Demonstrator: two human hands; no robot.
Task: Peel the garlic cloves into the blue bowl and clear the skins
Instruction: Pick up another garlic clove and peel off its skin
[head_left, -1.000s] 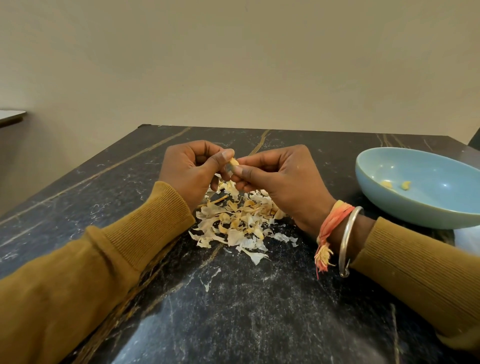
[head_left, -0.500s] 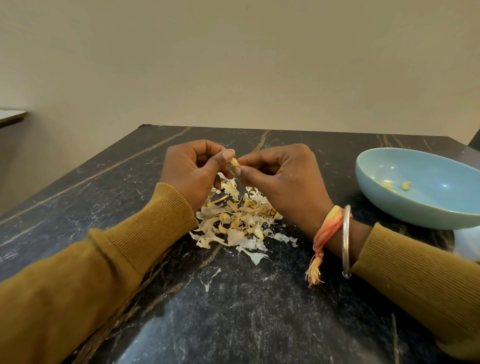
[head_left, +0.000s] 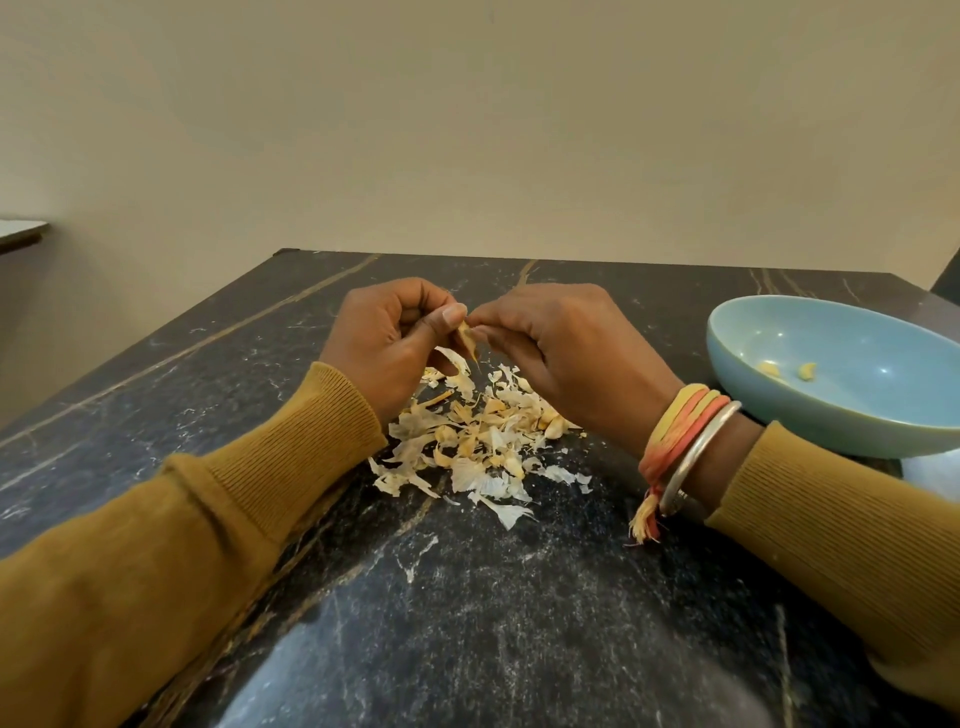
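My left hand (head_left: 387, 340) and my right hand (head_left: 566, 348) meet above the middle of the dark marble table (head_left: 467, 623). Between their fingertips they pinch one small garlic clove (head_left: 466, 338), with a strip of its skin hanging down from it. Below the hands lies a pile of pale garlic skins (head_left: 478, 447), and a few unpeeled cloves show among them near my right wrist. The blue bowl (head_left: 779, 415) stands to the right and holds two peeled cloves (head_left: 787, 370).
Something white (head_left: 930, 470) shows just in front of the bowl at the right edge. A beige wall rises behind the table's far edge. A ledge (head_left: 21, 231) sticks out at the far left.
Both hands stayed above the pile while the fingers worked the clove. A strip of skin now hangs down from it. My right wrist has turned a little.
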